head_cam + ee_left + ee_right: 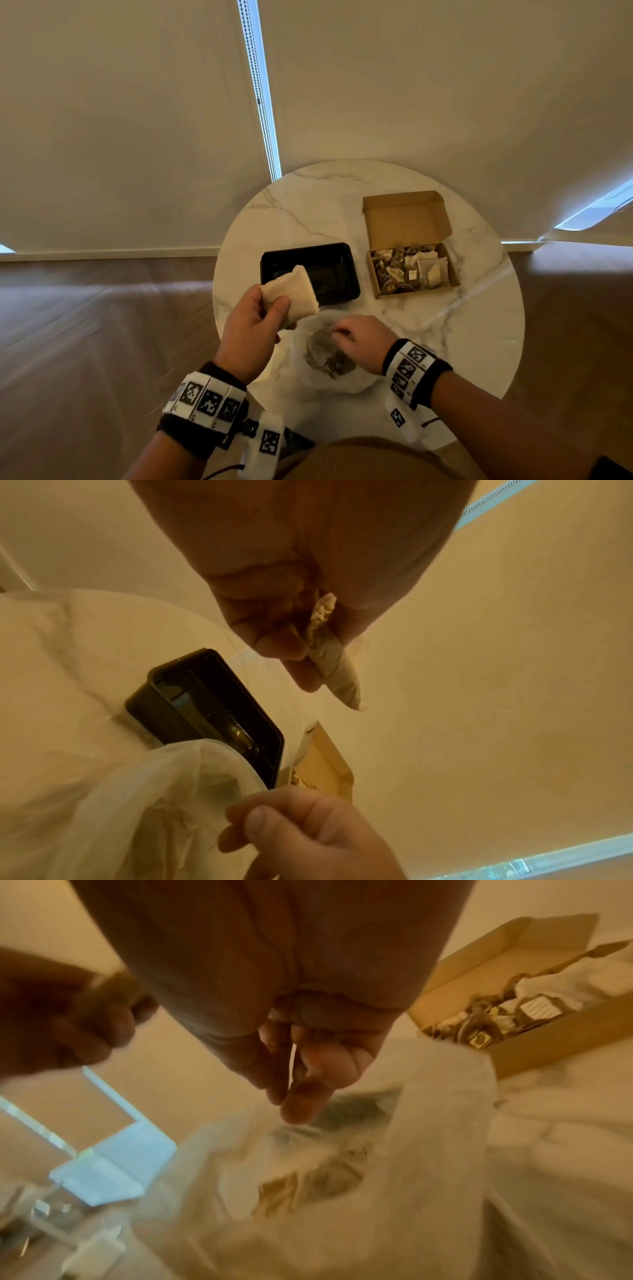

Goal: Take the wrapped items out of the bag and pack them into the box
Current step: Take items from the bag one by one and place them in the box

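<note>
My left hand (pixel 274 305) grips a cream wrapped packet (pixel 291 294) in the air over the near edge of a black tray. The left wrist view shows this packet (pixel 339 674) pinched between thumb and fingers (pixel 301 653). A clear plastic bag (pixel 329 377) lies on the table close to me, with brown wrapped items (pixel 327 353) inside. My right hand (pixel 339 334) is at the bag's mouth, its curled fingertips (pixel 301 1102) pinching the thin rim of the bag (pixel 428 1123). An open cardboard box (pixel 407 219) at the right rear holds several wrapped items.
The round marble table (pixel 342 205) has the black plastic tray (pixel 305 247) at its middle, left of the box. A wooden floor surrounds the table and pale blinds hang behind it. The box's lid stands open toward the far side.
</note>
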